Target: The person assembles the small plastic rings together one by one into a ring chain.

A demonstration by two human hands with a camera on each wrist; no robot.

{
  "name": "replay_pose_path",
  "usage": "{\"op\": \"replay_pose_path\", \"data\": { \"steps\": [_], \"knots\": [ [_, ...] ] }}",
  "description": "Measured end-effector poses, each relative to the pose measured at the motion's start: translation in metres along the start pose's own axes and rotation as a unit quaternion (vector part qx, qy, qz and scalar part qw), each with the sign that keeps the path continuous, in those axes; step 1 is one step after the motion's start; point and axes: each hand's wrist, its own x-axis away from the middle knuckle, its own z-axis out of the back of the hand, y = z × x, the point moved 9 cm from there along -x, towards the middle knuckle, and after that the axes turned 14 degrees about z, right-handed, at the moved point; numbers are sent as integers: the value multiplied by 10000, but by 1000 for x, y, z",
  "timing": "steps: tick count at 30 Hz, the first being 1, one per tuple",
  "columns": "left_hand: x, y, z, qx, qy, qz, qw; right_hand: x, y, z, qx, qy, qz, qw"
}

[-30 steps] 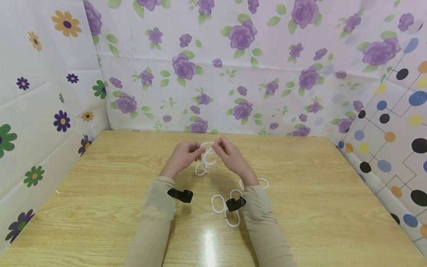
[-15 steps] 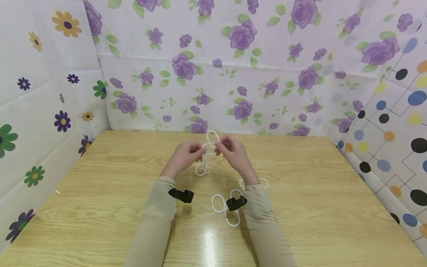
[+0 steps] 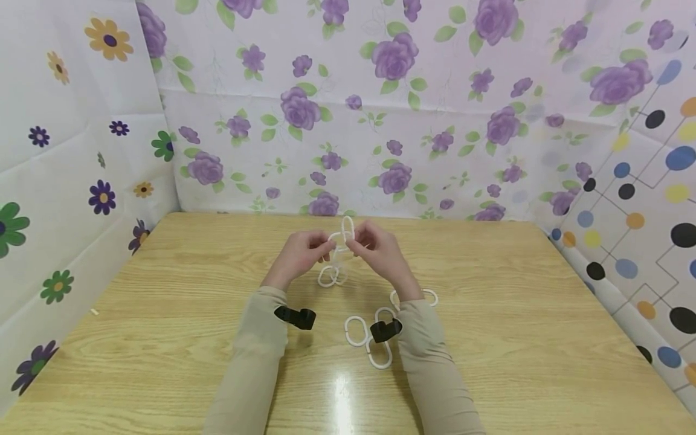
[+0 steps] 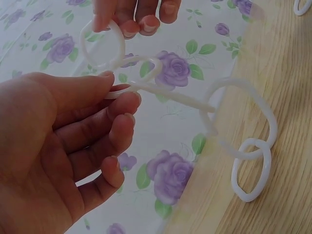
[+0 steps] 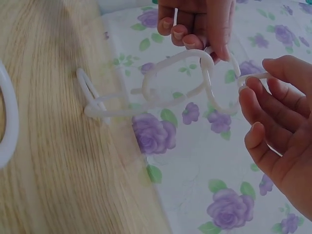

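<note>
White oval links hang joined between the two hands above the table's far half. My left hand (image 3: 300,256) pinches one white link (image 4: 148,68) between thumb and fingertips. Another link (image 3: 348,229) stands upright between the thumb and fingers of my right hand (image 3: 382,254). In the right wrist view, the right hand (image 5: 287,117) pinches that link near its end, close to the left hand (image 5: 197,24). Further links dangle below, with a lower loop (image 4: 239,119) and a small end link (image 4: 251,170) in the left wrist view. Whether the right-hand link is joined I cannot tell.
Three joined white links (image 3: 356,331) lie on the wooden table (image 3: 163,338), partly under the right wrist's black camera (image 3: 386,330). More white links (image 3: 429,298) lie beside the right forearm. A patterned cloth (image 3: 348,151) rises behind the table.
The right hand has shifted its grip and turned its link, which first rose above the fingers and now stands narrower, closer to the left hand. The left hand has hardly moved.
</note>
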Motion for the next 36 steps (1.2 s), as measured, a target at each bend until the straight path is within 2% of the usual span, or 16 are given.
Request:
{"op": "replay_pose_path", "data": {
  "steps": [8, 19, 30, 33, 36],
  "knots": [
    [1, 4, -1, -45, -72, -54, 9999, 0, 0, -5, 379, -359, 20, 9986],
    [4, 7, -2, -30, -185, -47, 9998, 1, 1, -10, 268, -591, 76, 9979],
    [6, 10, -4, -316, -332, -319, 9984, 3, 2, -12, 320, -729, 111, 9968],
    [8, 12, -7, -365, -449, -490, 9971, 3, 2, -13, 312, -792, 90, 9963],
    [8, 12, -10, -299, -626, -517, 9962, 4, 2, -13, 249, -811, 68, 9964]
  ]
}}
